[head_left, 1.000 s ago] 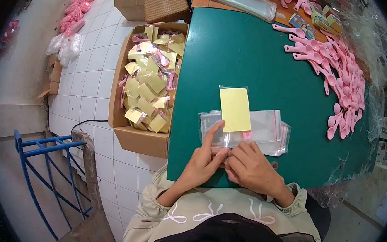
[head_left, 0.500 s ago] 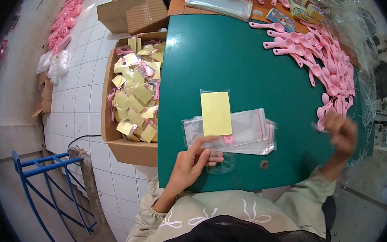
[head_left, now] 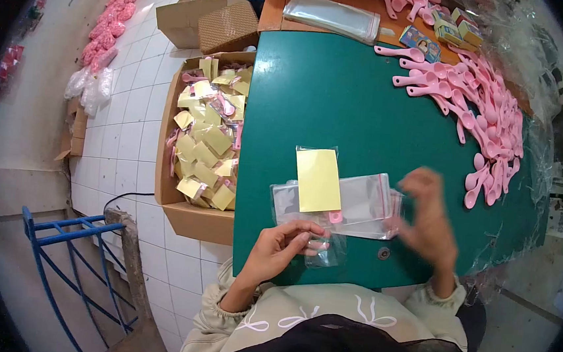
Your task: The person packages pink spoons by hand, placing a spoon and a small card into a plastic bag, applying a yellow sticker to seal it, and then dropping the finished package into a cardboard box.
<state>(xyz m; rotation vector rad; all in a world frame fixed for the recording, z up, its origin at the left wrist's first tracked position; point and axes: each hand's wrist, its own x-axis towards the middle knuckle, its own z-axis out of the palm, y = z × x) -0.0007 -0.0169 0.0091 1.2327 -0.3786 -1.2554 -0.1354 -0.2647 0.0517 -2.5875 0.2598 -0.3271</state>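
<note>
A yellow card lies inside a clear plastic bag, with the pink end of a spoon handle showing below it. My left hand pinches the near end of this bag, fingers and thumb close together. Under it, a stack of flat clear bags with red-striped edges rests on the green table. Blurred by motion, my right hand is at the right end of that stack, thumb and fingers apart with nothing visible between them.
Many pink spoons are heaped along the table's right side. A carton of bagged cards and spoons stands left of the table. At the back are more clear bags and small boxes. A blue metal frame stands lower left.
My right hand has come left from beside the spoon heap to the bag stack, its fingers opening. My left hand's fingers have closed on the bag's near end. The view has shifted slightly.
</note>
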